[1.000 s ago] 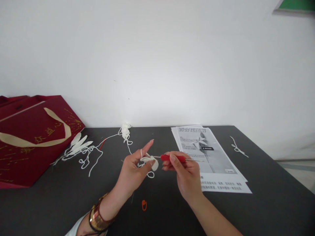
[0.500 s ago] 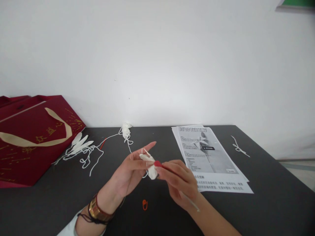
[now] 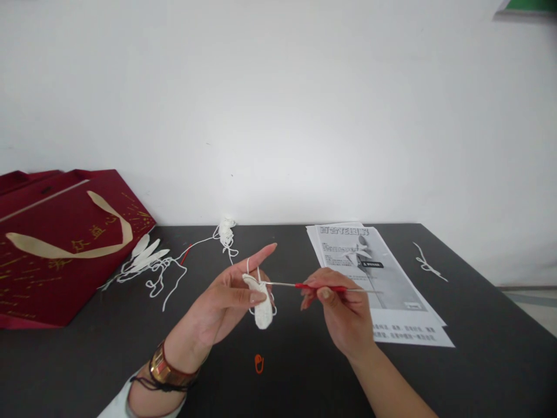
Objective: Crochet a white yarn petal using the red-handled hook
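Observation:
My left hand [image 3: 232, 296] pinches a small white crocheted petal [image 3: 263, 313] between thumb and fingers, its index finger stretched out with white yarn looped over it. My right hand [image 3: 342, 310] is closed round the red grip of a crochet hook [image 3: 319, 287]. The hook's thin metal shaft points left and its tip meets the top edge of the petal, where the yarn loops are. Just below the hands an orange stitch marker [image 3: 259, 364] lies on the black table [image 3: 300, 371].
At the left stands a dark red gift bag [image 3: 52, 278] with a cream ribbon handle. Finished white petals [image 3: 145, 255] with trailing yarn lie beside it. A small heap of white yarn [image 3: 226, 232] is at the back. Printed sheets [image 3: 409, 290] and a yarn scrap [image 3: 429, 267] lie right.
My right hand has moved right and turned, so the hook now lies level with its shaft showing. The petal, partly covered before, now hangs in plain sight from my left hand.

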Demonstrator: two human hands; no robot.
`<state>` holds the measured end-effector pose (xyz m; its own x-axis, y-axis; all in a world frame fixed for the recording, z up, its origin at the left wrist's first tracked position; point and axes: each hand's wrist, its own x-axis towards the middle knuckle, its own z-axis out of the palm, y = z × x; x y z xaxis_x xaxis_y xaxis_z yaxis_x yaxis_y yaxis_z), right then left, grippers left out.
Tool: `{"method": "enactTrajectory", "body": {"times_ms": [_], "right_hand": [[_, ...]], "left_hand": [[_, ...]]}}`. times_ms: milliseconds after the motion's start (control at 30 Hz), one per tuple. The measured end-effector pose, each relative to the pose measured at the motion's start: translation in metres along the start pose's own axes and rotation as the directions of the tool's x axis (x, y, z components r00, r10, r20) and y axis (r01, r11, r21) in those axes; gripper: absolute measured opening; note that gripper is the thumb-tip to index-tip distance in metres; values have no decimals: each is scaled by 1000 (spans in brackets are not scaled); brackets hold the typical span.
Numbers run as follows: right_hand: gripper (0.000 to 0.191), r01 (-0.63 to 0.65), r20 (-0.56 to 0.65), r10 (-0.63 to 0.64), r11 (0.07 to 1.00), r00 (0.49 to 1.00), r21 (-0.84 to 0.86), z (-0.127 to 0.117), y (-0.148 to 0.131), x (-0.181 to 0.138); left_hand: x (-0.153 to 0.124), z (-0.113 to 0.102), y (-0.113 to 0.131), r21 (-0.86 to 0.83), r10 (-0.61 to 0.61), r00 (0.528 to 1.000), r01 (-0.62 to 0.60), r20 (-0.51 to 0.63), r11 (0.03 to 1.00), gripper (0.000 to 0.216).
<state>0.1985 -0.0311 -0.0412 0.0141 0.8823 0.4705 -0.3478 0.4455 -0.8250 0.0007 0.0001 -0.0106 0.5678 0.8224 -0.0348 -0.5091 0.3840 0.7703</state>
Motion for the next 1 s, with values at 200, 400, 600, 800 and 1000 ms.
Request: {"method": "enactTrajectory", "body": {"times_ms": [200, 400, 600, 800, 1000], "right_hand": [[12, -3, 24, 2, 1000, 1000, 23, -5, -5, 1], [12, -13, 55, 11, 1000, 998, 28, -8, -8, 4], [10, -2, 68, -1, 999, 998, 44, -9, -12, 6], [9, -93, 44, 87, 981, 995, 172, -8, -14, 8], [15, -386, -56, 456, 807, 888, 447, 1, -3, 9]], "left_hand": [[-3, -2, 2, 2, -40, 999, 40, 22, 999, 74], [-4, -1, 4, -44, -113, 993, 115, 43, 992, 73], [-5, -6, 5, -60, -174, 982, 178, 69, 982, 74], [-7, -7, 5, 35, -169, 982, 167, 81, 985, 67], [-9, 3, 4, 369, 17, 999, -32, 43, 929, 51]]}}
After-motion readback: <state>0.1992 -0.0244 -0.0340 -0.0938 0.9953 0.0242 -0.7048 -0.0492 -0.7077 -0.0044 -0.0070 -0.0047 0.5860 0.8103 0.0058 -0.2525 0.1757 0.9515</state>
